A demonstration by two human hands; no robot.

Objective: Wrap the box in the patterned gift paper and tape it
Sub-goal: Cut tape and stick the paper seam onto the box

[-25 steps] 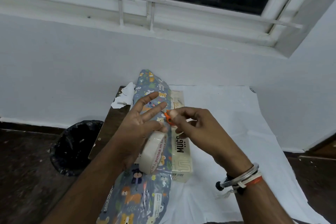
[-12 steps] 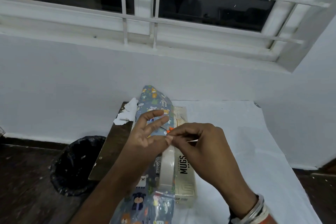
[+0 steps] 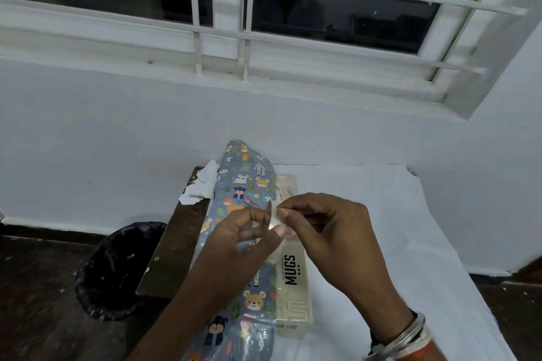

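Observation:
A cream box (image 3: 294, 287) printed "MUGS" lies lengthwise on the white cloth. A sheet of blue-grey gift paper (image 3: 244, 184) with cartoon animals lies along its left side and partly over it. Both hands hover above the box's middle. My left hand (image 3: 246, 240) and my right hand (image 3: 328, 231) meet fingertip to fingertip, and each pinches a short strip of clear tape (image 3: 274, 221) stretched between them. The tape roll is mostly hidden behind my left hand.
A white cloth (image 3: 387, 243) covers the table, whose bare brown left edge (image 3: 173, 246) shows. Torn white paper (image 3: 202, 184) lies at its far left corner. A black-lined bin (image 3: 117, 269) stands on the floor to the left. The wall and barred window are close behind.
The view has tilted up. The cream tape roll, plain in my left hand before, has slipped out of sight behind it. The small orange piece at my right fingertips is gone from view.

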